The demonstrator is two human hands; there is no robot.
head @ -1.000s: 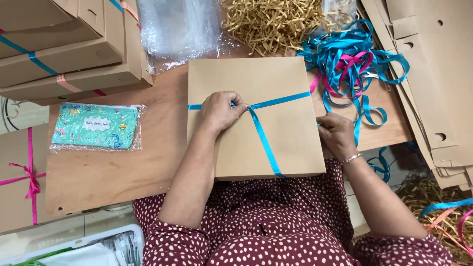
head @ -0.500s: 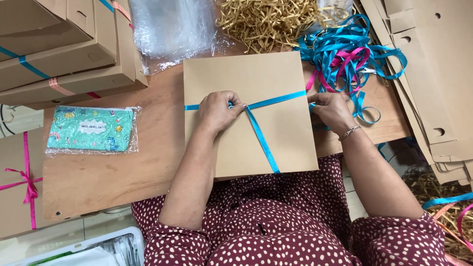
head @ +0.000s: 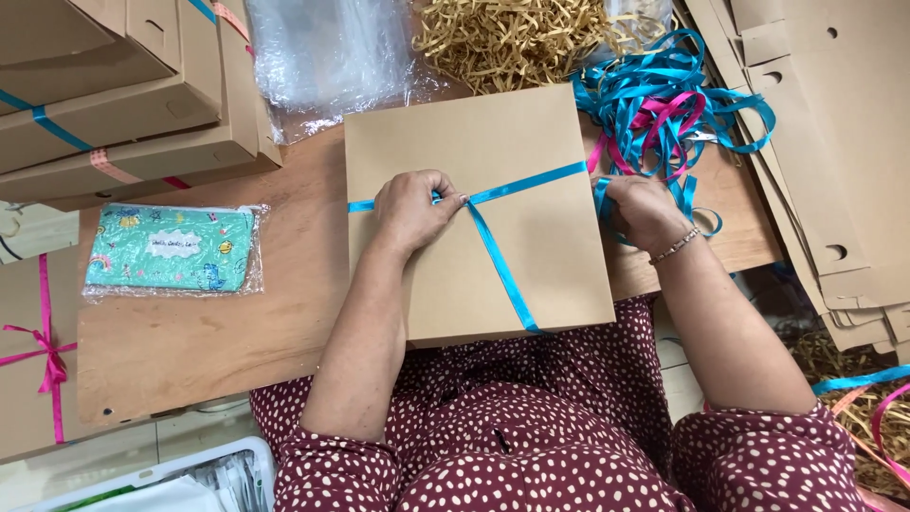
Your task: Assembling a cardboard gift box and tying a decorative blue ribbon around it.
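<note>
Crosswise, blue ribbon [head: 524, 187] over box [head: 531, 256].

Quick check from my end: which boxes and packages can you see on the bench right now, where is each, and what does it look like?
Flat kraft box: centre, square, blue ribbon crossed on it, left hand pinning the crossing, right hand at its right edge.
Stacked kraft boxes: top left, ribboned blue and pink.
Pouch in clear wrap: left, rectangular, mint green, small white label.
Box with pink bow: far left edge.

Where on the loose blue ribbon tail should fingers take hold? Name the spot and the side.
Take the blue ribbon tail near its free end at the box's near edge, coming from the person's side. It lies flat and uncovered there; the left hand pins the crossing.
</note>
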